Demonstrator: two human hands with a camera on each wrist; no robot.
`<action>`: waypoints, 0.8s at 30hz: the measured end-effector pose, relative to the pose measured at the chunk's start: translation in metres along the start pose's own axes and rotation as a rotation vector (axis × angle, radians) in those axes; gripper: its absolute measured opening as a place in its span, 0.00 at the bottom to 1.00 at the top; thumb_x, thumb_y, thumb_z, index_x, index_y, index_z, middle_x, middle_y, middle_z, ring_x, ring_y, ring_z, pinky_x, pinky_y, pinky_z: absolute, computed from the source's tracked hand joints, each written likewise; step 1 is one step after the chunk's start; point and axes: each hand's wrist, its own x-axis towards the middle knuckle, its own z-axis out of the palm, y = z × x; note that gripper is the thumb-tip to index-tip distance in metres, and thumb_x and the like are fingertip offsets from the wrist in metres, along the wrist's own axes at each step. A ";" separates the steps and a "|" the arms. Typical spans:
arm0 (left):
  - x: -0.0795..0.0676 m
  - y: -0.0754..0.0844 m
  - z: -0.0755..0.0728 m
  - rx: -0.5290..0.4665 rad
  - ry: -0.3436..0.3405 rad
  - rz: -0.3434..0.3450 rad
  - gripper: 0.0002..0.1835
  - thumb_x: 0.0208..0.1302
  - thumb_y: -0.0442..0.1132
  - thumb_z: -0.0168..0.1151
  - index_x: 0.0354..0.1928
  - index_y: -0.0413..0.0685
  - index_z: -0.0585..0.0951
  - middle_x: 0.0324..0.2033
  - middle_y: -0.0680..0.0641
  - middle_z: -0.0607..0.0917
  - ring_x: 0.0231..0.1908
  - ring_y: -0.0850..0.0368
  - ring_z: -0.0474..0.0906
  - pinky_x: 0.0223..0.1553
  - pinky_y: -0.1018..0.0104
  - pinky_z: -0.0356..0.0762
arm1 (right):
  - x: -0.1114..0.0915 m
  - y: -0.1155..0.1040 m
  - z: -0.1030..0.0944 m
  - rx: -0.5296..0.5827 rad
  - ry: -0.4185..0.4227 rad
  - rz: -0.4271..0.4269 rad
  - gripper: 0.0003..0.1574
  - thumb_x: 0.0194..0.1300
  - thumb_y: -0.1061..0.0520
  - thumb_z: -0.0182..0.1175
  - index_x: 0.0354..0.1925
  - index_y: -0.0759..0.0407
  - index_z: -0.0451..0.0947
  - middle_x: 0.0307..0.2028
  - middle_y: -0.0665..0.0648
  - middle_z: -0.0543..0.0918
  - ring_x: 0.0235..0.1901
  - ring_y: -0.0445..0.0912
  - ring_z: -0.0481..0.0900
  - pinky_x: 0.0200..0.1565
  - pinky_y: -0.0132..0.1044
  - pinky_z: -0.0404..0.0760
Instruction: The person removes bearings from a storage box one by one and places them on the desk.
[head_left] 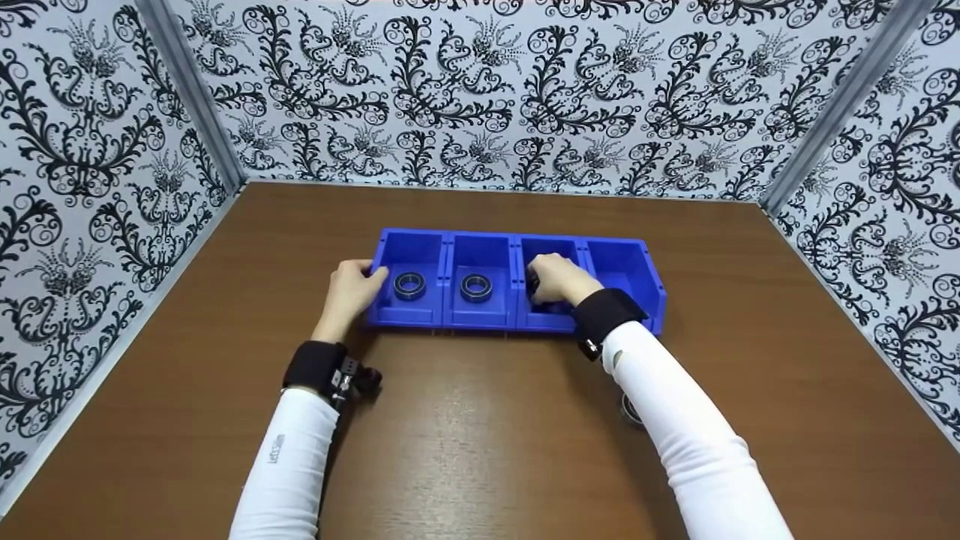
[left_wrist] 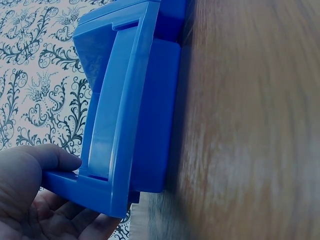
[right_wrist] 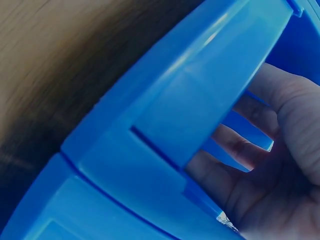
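Note:
A row of joined blue storage bins (head_left: 480, 320) stands on the table. My left hand (head_left: 352, 289) grips the rim at its left end, thumb on top and fingers below in the left wrist view. One ball bearing (head_left: 409, 286) lies flat in the leftmost bin, another bearing (head_left: 476, 287) in the second. Down inside the third bin, my right hand (head_left: 559, 277) has its fingers bent around a dark bearing (head_left: 532, 283), mostly covered by the hand. In the right wrist view the bin's front wall (right_wrist: 200, 95) hides the fingertips.
Partly behind the right forearm, one more bearing (head_left: 631, 411) lies on the brown table (head_left: 465, 427). The fourth bin (head_left: 622, 270) is at the row's right end. Patterned wall panels (head_left: 480, 97) with grey corner posts enclose the table at the back and sides.

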 end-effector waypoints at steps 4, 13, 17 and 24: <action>0.000 0.000 0.000 0.001 0.003 -0.001 0.12 0.65 0.39 0.57 0.24 0.47 0.78 0.20 0.55 0.72 0.28 0.55 0.69 0.31 0.67 0.64 | 0.001 0.000 0.001 0.006 0.004 -0.004 0.09 0.50 0.65 0.65 0.33 0.64 0.82 0.36 0.62 0.85 0.36 0.54 0.77 0.44 0.52 0.81; 0.000 0.000 0.000 0.013 -0.005 -0.013 0.12 0.67 0.40 0.56 0.34 0.40 0.85 0.24 0.51 0.76 0.32 0.52 0.72 0.34 0.67 0.66 | 0.003 0.001 0.006 -0.005 0.025 -0.007 0.11 0.50 0.64 0.67 0.35 0.65 0.83 0.42 0.67 0.87 0.40 0.57 0.79 0.50 0.55 0.81; -0.001 0.000 0.000 0.015 -0.013 -0.020 0.16 0.67 0.40 0.55 0.46 0.38 0.88 0.33 0.43 0.85 0.37 0.51 0.75 0.38 0.65 0.70 | 0.003 0.001 0.007 -0.010 0.035 -0.013 0.10 0.50 0.63 0.67 0.33 0.65 0.82 0.41 0.67 0.87 0.39 0.57 0.80 0.49 0.56 0.82; -0.001 0.000 0.000 0.012 -0.018 -0.026 0.21 0.67 0.40 0.55 0.55 0.38 0.86 0.47 0.36 0.87 0.42 0.49 0.77 0.47 0.58 0.76 | 0.002 0.002 0.006 -0.014 0.038 -0.016 0.10 0.50 0.62 0.68 0.33 0.65 0.82 0.41 0.67 0.88 0.38 0.57 0.81 0.48 0.56 0.83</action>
